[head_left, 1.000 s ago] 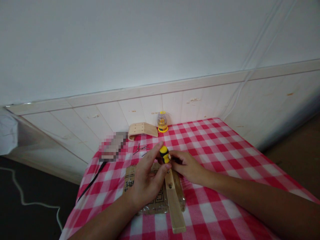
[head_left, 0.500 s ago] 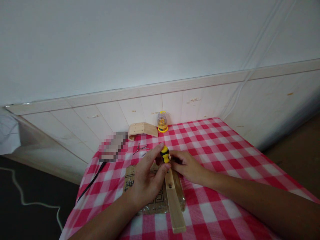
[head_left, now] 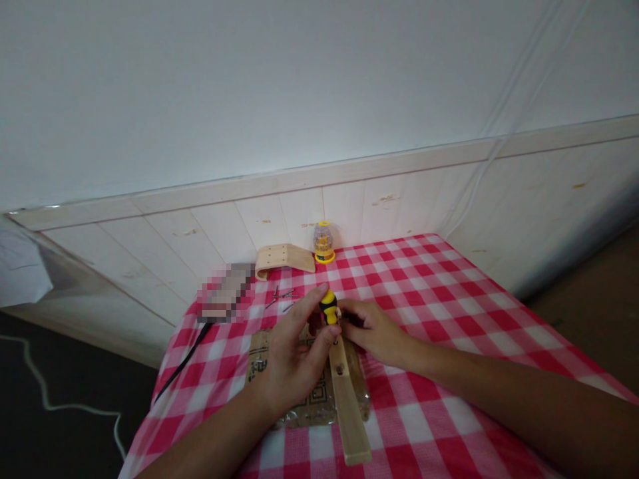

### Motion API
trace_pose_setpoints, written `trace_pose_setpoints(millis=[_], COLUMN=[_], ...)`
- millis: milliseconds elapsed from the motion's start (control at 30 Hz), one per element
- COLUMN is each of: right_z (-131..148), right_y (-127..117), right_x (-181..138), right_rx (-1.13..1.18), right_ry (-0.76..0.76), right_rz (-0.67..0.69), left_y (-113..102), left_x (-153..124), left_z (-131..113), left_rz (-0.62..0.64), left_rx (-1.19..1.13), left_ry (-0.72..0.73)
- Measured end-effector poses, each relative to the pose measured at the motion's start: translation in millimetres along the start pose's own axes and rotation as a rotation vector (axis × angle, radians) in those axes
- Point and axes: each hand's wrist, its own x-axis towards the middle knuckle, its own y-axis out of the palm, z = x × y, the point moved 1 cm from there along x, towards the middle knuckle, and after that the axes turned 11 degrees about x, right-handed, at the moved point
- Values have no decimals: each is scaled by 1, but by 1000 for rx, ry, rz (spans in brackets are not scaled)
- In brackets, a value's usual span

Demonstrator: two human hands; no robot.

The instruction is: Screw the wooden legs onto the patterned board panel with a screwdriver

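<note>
A stubby yellow-and-black screwdriver [head_left: 328, 307] stands nearly upright over the far part of a long wooden piece [head_left: 350, 416]. The thumb and fingers of my left hand [head_left: 294, 356] are closed around its handle. On the other side, my right hand [head_left: 377, 332] has its fingers curled in at the far end of the wood, beside the screwdriver; its fingertips are partly hidden. Dark holes show along the wood's upper face. Beneath it lies a flat brown package [head_left: 312, 416] in clear plastic with black print. The screwdriver's tip is out of sight.
A red-and-white checked cloth [head_left: 429, 299] covers the table. Several screws [head_left: 283, 294] lie beyond my left hand. Near the wall stand a bent wooden part [head_left: 287, 256] with holes and a clear-and-yellow bit container [head_left: 324, 244]. A blurred-out object [head_left: 227, 293] with a black cable lies left.
</note>
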Motion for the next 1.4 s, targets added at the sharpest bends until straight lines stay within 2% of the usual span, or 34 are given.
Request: trace_pose_setpoints(millis=[700, 967, 1167, 1400], right_z=[2, 1, 0, 0], right_y=[0, -1, 0, 0], right_x=[0, 0, 0, -1], right_rx=[-3, 6, 7, -12], right_ry=[6, -1, 9, 11], right_rz=[1, 2, -4, -21], left_y=[0, 0, 3, 3], left_x=[-3, -1, -3, -7], left_z=[5, 0, 4, 8], left_rz=[48, 3, -8, -48], left_rx=[-37, 21, -10, -77], left_ry=[-8, 22, -50, -62])
